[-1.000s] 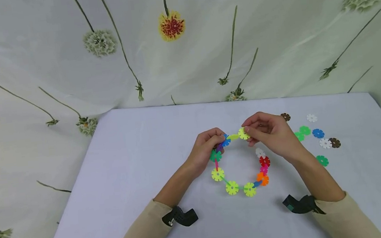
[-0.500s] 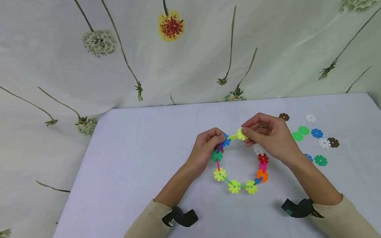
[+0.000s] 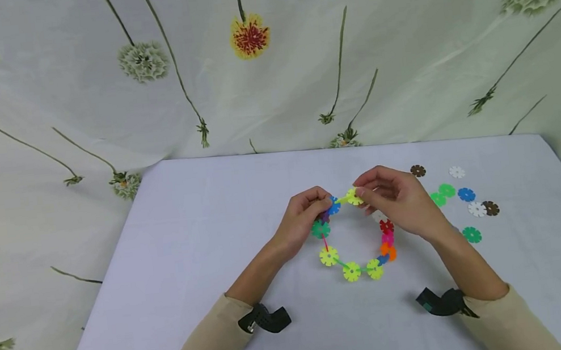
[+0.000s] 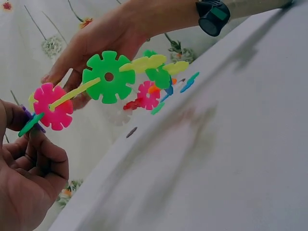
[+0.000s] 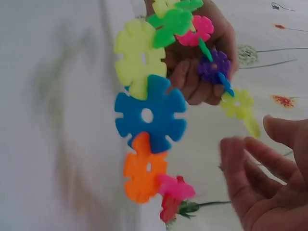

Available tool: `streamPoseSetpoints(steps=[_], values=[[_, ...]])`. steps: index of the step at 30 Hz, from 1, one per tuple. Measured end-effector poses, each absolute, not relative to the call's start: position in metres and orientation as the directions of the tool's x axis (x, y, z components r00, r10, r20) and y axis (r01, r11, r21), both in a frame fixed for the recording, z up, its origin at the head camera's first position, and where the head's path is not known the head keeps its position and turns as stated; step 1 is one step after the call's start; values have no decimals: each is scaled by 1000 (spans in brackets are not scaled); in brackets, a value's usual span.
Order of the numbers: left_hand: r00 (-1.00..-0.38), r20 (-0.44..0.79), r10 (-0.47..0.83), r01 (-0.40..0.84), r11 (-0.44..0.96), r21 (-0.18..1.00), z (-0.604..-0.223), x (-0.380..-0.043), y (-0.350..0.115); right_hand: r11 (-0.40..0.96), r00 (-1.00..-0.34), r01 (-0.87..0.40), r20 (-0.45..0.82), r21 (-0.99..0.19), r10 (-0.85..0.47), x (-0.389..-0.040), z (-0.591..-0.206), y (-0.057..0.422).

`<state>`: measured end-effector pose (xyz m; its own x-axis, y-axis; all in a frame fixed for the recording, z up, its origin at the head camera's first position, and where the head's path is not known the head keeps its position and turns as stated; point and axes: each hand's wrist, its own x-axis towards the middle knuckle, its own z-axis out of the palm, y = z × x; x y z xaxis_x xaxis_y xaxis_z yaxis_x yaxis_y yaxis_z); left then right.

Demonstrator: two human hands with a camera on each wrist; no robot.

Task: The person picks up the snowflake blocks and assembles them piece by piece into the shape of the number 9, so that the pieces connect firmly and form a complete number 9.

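A chain of colourful flower-shaped snowflake discs (image 3: 328,256) curves in an unclosed ring between both hands. My left hand (image 3: 301,218) pinches it near a blue disc (image 3: 334,205) and a purple disc (image 5: 214,67). At one end is a yellow disc (image 3: 352,196); my right hand (image 3: 397,200) is right beside it, the thumb overlapping its edge in the head view. In the right wrist view that hand's thumb and fingers are spread apart around the disc's tip. The other end, with a red disc (image 3: 386,225) and a partly hidden white disc (image 4: 120,117), hangs below the right hand.
Loose discs lie on the white tablecloth (image 3: 204,234) at the right: brown (image 3: 418,171), white (image 3: 457,172), light green (image 3: 446,190), blue (image 3: 466,195) and dark green (image 3: 471,235), among others. Behind the table hangs a flower-printed cloth (image 3: 291,82).
The lower part of the ring has swung right and slightly up. My right hand has shifted slightly left with the yellow end disc. The left hand keeps its hold.
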<state>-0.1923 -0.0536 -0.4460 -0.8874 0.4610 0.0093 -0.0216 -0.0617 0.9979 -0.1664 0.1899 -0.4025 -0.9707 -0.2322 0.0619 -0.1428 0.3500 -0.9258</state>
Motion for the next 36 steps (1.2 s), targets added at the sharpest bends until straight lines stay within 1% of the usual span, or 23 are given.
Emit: streamPoseSetpoints(steps=[2,4,6,9,11,13,17,20,24,31,36], values=[[-894,4,447,-33,-76,997,-445,-194,-55,457,-964,-164,44,-874,-261,-167,-399,199],[-908,-8,419,-54,-98,994,-444,-195,-57,551,-957,-165,-3,-818,-290,-166,-397,209],[-923,-17,384,-70,-126,990,-442,-196,-59,602,-943,-151,-69,-784,-326,-165,-398,217],[-936,-21,351,-81,-156,984,-441,-196,-61,626,-912,-141,-145,-767,-383,-165,-402,224],[-938,-12,345,-68,-150,986,-441,-197,-62,622,-904,-152,-147,-768,-402,-167,-405,224],[-938,8,348,-36,-120,992,-442,-198,-61,606,-911,-167,-113,-778,-397,-168,-406,223],[-934,51,354,37,-44,998,-443,-198,-60,590,-936,-201,-23,-782,-350,-169,-402,219],[-933,70,354,64,-29,998,-443,-198,-59,582,-946,-214,18,-784,-324,-169,-399,219],[-929,82,361,76,-31,997,-444,-198,-60,557,-948,-211,30,-803,-317,-170,-399,221],[-914,77,398,64,-47,997,-445,-198,-60,529,-937,-216,22,-820,-348,-171,-401,221],[-918,92,386,85,-35,996,-444,-196,-58,533,-937,-215,20,-818,-347,-171,-402,219]])
